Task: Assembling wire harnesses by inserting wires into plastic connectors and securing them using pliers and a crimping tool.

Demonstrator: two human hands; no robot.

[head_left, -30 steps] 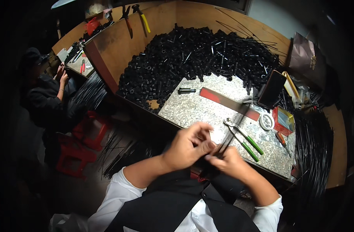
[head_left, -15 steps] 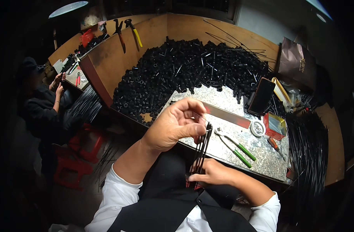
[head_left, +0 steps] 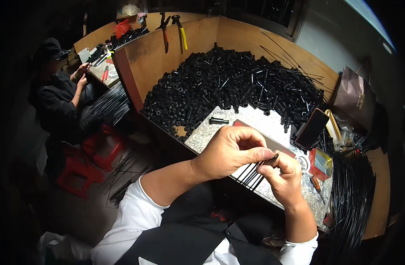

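Since half a second ago both hands have swung the bundle of thin black rods [head_left: 255,171] from near upright to a slant, its top now at two o'clock and its lower ends fanning toward eight o'clock.

Far off at ten o'clock a second person [head_left: 61,95] sits at another table, their own hands busy with something small. A red stool [head_left: 85,163] stands below them, with loose rods scattered on the floor.

Next comes the left hand [head_left: 227,152], its fingers clenched around the upper part of the bundle, thumb and forefinger pressing near the tips. At twelve o'clock a big heap of black tubes [head_left: 229,88] fills the back of the speckled table [head_left: 202,134], with pliers [head_left: 181,28] hanging on the wooden wall behind.

The right hand [head_left: 284,176] pinches the rod tips from the other side, fingers closed on them. Beyond it at three o'clock lie a dark phone [head_left: 311,129] and a small red box [head_left: 319,161].

The step looks like evening up the rod ends; the next move would call for a steady pinch so no rod slips out.
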